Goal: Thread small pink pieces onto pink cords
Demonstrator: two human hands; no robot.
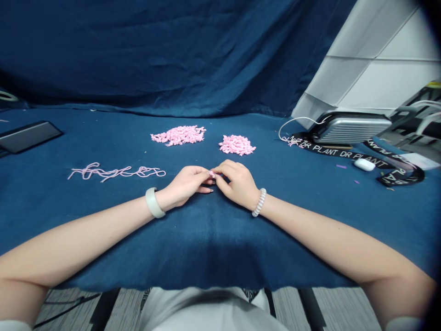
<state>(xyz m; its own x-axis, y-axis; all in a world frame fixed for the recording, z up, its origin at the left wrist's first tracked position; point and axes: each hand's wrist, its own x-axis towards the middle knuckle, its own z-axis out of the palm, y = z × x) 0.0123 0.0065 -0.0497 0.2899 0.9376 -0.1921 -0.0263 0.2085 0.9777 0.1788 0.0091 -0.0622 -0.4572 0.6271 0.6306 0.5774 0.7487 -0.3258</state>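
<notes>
My left hand (189, 184) and my right hand (238, 183) meet at the middle of the blue-covered table. Between their fingertips is a small pink piece (212, 174), mostly hidden by the fingers; it looks like the pink bits in the piles. Both hands are closed in a pinch on it. Beyond my left hand lies a wide pile of small pink pieces (182, 135). A rounder pile of the same pink pieces (237, 145) sits just beyond my right hand. Loose strands of pale pink cord (117, 172) stretch out to the left of my left hand.
A dark tablet-like device (29, 136) stands at the far left. On the right are a silver ribbed case (356, 128) with a white cable, a black lettered strap (330, 151) and a small white case (364, 164). Blue cloth (155, 55) hangs behind the table.
</notes>
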